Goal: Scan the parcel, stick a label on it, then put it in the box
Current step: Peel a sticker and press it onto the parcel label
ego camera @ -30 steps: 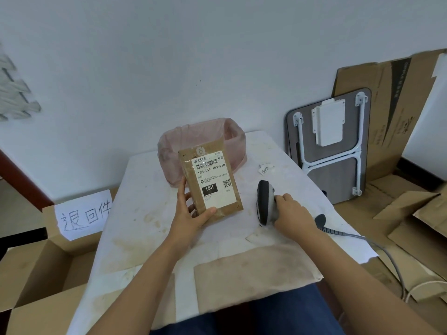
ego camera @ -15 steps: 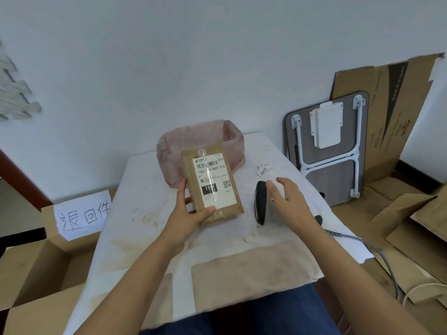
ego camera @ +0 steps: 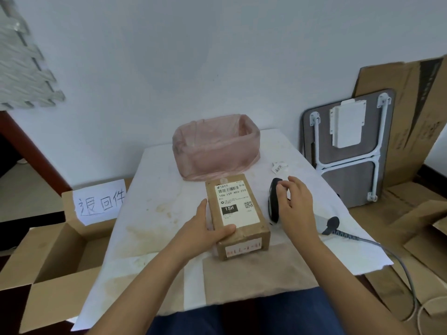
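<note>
A brown cardboard parcel (ego camera: 238, 217) lies flat on the table (ego camera: 154, 204) in the middle of the frame, its white shipping label (ego camera: 235, 204) facing up with a barcode, the code "15H-159-A03-210" and a black "15H" block. A second, narrower sticker sits on the end face nearest the camera. The left hand (ego camera: 205, 228) grips the parcel at its near left corner: the thumb presses on the top face just below the label, and the fingers run along the left side.

Just right of the parcel stands a dark handheld scanner (ego camera: 274, 200), its head pointing toward the top of the frame and its grey handle and coiled cable (ego camera: 348, 235) trailing off to the lower right. The right hand (ego camera: 294, 204) is over the scanner with fingers loosely curled and spread; the fingertips touch its upper part, but the hand is not closed around it.

Behind the parcel, toward the upper middle, a small bin lined with a pink plastic bag (ego camera: 215, 151) rests on the table. To its right lies a small slip of white labels (ego camera: 279, 166). The table is covered with a stained white cloth, with a brown patch near the lower edge.

At the lower left of the frame an open cardboard box (ego camera: 55, 250) stands on the floor beside the table, with a handwritten paper sign (ego camera: 100, 201) on its back flap. At the right, a folded table (ego camera: 348, 151) leans against the wall in front of flattened cardboard (ego camera: 416, 112).
</note>
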Demonstrator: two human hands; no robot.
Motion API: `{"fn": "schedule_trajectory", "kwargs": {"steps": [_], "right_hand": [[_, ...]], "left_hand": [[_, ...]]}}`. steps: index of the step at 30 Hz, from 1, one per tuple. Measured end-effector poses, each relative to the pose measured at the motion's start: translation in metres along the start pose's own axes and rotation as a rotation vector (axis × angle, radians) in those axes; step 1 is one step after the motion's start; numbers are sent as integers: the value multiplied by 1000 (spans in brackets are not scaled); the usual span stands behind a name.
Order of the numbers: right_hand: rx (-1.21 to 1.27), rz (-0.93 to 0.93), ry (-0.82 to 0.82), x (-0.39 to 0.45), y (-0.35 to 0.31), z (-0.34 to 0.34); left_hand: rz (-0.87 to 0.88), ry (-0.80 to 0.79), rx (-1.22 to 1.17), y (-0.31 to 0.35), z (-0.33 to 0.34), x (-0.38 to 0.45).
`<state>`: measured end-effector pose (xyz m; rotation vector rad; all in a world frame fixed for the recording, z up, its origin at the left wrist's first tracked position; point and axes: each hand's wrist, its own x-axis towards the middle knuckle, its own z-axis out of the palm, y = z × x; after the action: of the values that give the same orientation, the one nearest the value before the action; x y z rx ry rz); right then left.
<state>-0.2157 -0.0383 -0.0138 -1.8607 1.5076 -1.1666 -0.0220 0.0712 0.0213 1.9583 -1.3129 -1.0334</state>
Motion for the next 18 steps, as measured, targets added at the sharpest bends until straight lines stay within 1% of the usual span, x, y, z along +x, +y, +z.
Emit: {"fn": "schedule_trajectory", "kwargs": {"steps": [2,5,8,12,15,18], "right_hand": [[31,-9,31,5,-2,-3],[110,25,67,27,-3,-11],[57,99,26,62,8,-10],[-126,67,-105,108,30,4],[-299,31,-246,139,47,16],[-429,-25,-358,161,62,26]], "left_hand": [[60,90,95,4,-2,2],[154,216,109,6,-10,17],[215,288,215,10,-20,45],[278,256,311,29,-20,77],[321,207,294,42,-15,89],[381,209,271,48,-14,100]]}}
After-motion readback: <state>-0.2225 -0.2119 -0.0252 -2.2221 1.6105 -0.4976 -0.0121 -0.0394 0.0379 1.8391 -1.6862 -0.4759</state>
